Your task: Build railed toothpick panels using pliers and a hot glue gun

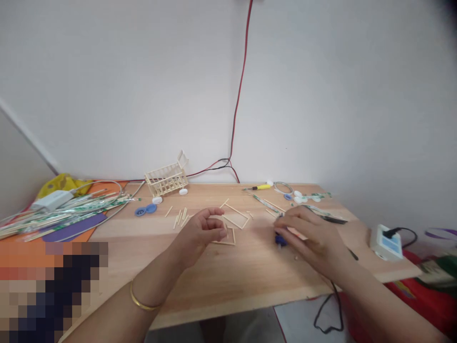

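Note:
My left hand (200, 233) hovers over the middle of the table with bent fingers, the thumb apart from the fingertips and nothing visible between them. Just beyond its fingertips lie two small frames of thin wooden sticks: a rectangular frame (230, 237) and a larger one with an open side (243, 224). To the right, my right hand (309, 231) is closed over a dark blue glue gun (280, 239), mostly hidden under the fingers. Short cut sticks (180, 216) lie left of the frames.
A stick-built cart (166, 180) with white wheels stands at the back. Blue bottle caps (145, 209), wrapped sticks (82, 209), a yellow-handled tool (262, 187) and white caps (302, 198) lie around. At right sits a power strip (387, 244) with a black plug. A black cord (330, 328) hangs below the edge.

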`<move>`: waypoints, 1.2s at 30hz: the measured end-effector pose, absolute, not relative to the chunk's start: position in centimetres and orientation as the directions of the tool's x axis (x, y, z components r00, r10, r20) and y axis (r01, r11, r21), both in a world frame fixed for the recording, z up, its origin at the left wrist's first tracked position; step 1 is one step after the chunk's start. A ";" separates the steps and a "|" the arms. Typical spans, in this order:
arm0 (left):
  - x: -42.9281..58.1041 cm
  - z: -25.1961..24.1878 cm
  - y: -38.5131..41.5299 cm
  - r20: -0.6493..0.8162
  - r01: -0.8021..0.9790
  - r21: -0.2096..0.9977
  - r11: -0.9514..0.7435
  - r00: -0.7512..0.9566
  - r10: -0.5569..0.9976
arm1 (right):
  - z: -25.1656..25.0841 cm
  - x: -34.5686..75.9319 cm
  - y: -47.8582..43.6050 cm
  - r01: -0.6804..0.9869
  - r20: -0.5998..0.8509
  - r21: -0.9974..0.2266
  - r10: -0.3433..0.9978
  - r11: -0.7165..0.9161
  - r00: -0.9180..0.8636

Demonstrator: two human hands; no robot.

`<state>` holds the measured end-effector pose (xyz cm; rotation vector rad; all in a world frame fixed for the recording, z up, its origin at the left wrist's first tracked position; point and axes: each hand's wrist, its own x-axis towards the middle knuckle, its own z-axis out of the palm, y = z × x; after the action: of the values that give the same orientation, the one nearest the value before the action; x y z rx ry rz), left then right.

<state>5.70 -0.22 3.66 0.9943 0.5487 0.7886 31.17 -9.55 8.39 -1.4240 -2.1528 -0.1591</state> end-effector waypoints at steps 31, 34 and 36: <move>3.9 1.7 2.8 0.291 0.474 0.646 -0.598 0.571 0.768 | 5.1 27.5 -1.9 0.502 0.346 0.306 0.396 0.809 -0.850; 4.4 0.6 2.6 0.248 0.508 0.518 -0.688 0.681 0.689 | 3.2 27.0 -0.5 0.462 0.323 0.283 0.370 0.841 -0.871; 4.5 0.1 2.4 0.209 0.532 0.497 -0.686 0.694 0.689 | 2.2 26.9 0.2 0.452 0.327 0.266 0.361 0.852 -0.873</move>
<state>4.53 2.44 0.13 2.5043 0.9492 0.5397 26.85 0.16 2.22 -0.6182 -2.7624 -0.4917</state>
